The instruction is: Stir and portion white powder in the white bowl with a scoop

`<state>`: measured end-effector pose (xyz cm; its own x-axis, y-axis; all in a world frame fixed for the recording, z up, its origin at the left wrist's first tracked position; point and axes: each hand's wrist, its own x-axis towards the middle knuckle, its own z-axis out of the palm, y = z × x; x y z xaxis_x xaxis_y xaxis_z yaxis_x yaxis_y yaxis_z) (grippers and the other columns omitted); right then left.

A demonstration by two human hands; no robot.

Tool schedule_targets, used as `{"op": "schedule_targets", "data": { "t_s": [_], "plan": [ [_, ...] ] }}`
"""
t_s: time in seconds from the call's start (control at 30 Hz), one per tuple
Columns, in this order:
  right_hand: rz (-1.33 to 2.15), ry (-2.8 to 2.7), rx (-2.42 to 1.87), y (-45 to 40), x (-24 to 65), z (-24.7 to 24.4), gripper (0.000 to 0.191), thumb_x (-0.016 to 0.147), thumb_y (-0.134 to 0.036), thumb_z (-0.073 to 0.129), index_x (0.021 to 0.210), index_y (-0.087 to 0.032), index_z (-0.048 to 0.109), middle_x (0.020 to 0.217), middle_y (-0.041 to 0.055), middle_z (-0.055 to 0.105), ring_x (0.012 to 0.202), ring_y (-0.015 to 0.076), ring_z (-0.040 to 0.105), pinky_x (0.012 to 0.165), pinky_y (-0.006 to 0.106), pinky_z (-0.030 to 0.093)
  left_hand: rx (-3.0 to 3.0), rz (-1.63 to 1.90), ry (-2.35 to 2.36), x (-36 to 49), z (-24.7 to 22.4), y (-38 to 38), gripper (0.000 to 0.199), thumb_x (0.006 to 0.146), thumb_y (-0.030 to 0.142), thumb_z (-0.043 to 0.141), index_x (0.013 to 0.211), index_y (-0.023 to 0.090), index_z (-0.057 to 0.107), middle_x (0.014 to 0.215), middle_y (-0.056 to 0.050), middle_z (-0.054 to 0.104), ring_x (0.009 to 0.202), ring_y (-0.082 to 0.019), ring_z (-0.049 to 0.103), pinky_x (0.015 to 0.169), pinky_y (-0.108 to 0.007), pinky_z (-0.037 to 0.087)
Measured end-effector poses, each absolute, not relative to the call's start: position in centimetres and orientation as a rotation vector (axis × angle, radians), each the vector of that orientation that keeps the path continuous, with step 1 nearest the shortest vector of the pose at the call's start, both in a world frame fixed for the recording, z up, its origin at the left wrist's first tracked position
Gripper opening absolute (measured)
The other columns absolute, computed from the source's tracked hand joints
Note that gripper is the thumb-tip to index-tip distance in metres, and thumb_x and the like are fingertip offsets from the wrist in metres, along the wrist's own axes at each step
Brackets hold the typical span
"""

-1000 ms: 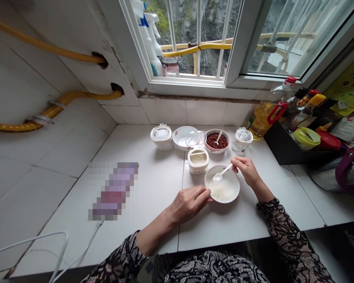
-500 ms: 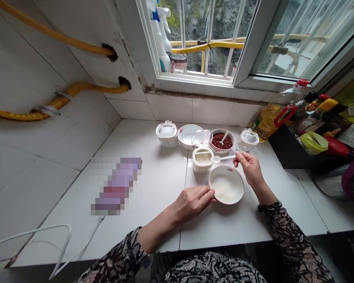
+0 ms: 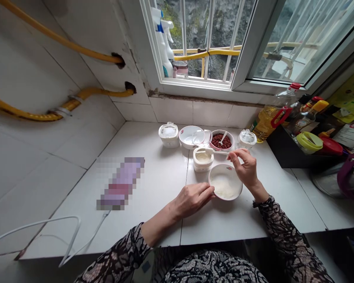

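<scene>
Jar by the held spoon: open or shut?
Open: the jar shows pale contents inside, and the right hand holds the spoon at its mouth.

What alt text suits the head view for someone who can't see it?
A right hand holds a white spoon at the mouth of an open container; the left hand holds a bowl with pale contents. Behind, another bowl holds dark-red, beanlike pieces.

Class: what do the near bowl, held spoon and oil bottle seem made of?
Near bowl: smooth white, perhaps glazed ceramic or melamine; printed flower inside.
Held spoon: smooth white, likely plastic; uniform colour, slim handle.
Oil bottle: clear, probably plastic; transparent wall, red handle.
</scene>
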<state>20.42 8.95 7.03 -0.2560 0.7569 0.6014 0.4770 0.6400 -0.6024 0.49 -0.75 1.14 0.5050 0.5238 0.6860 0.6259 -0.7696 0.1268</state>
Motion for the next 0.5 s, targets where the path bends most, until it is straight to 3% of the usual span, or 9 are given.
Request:
{"op": "schedule_targets", "data": {
  "t_s": [0.17, 0.5],
  "plan": [
    [0.643, -1.858, -0.988, 9.2, 22.5, 7.5, 0.038, 0.093, -0.040, 0.053, 0.059, -0.022, 0.056, 0.059, 0.0015, 0.059, 0.061, 0.0172, 0.053, 0.068, 0.032, 0.042, -2.612, -1.116, -0.991, 0.4, 1.2, -0.7, 0.022, 0.106, 0.026, 0.037, 0.103, 0.013, 0.055, 0.082, -0.004, 0.065, 0.061, -0.011, 0.059, 0.050, -0.022, 0.045],
    [0.408, -2.332, -0.836, 8.9, 20.9, 5.7, 0.036, 0.094, -0.030, 0.046, 0.059, -0.021, 0.049, 0.054, -0.0020, 0.052, 0.055, 0.0130, 0.040, 0.080, 0.036, 0.038, -2.596, -1.114, -1.021, 0.5, 1.2, -1.0, 0.021, 0.105, 0.026, 0.039, 0.105, 0.013, 0.055, 0.083, -0.004, 0.066, 0.061, -0.010, 0.060, 0.050, -0.021, 0.047]
  ]
}}
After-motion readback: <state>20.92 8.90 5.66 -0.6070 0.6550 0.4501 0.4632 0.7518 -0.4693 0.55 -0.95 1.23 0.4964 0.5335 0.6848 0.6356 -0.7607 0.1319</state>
